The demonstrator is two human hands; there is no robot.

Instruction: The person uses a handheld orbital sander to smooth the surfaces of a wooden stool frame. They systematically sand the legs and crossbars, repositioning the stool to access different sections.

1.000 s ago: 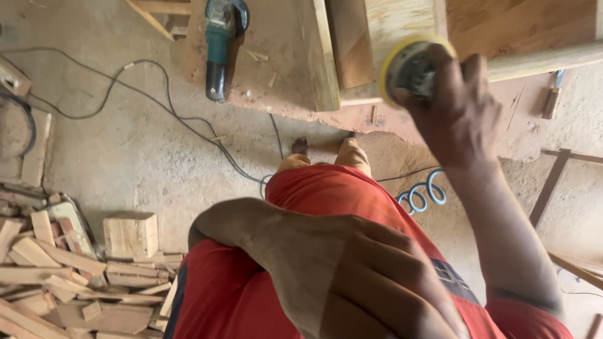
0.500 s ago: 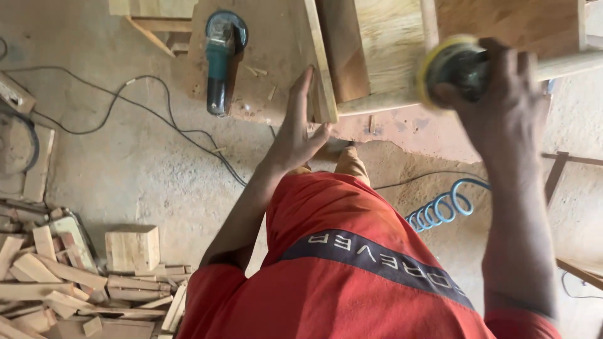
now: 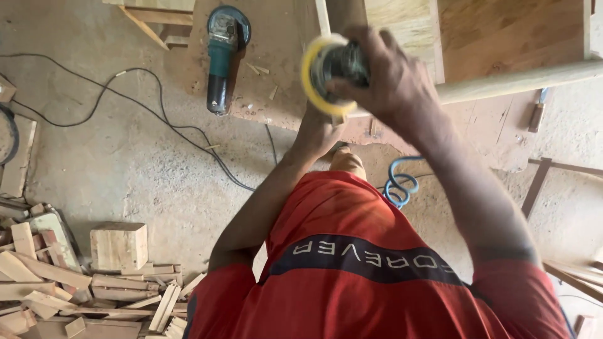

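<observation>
My right hand (image 3: 383, 78) grips a round sander with a yellow pad (image 3: 321, 74), held against the edge of a pale wooden frame (image 3: 402, 28) that rests on a worn bench board (image 3: 276, 94). Just below the sander, my left hand (image 3: 317, 135) presses on the lower edge of that frame; its fingers are mostly hidden behind the sander. My red shirt (image 3: 352, 263) fills the bottom of the view.
A green angle grinder (image 3: 221, 53) lies on the bench board, its black cable (image 3: 144, 113) trailing across the concrete floor. A blue coiled air hose (image 3: 397, 182) hangs below the bench. Wood offcuts and a block (image 3: 118, 246) pile at lower left.
My right hand has swung the sander leftward along the frame, from the right side to above my left hand. My left hand stays on the frame's lower edge. The hose shifted left.
</observation>
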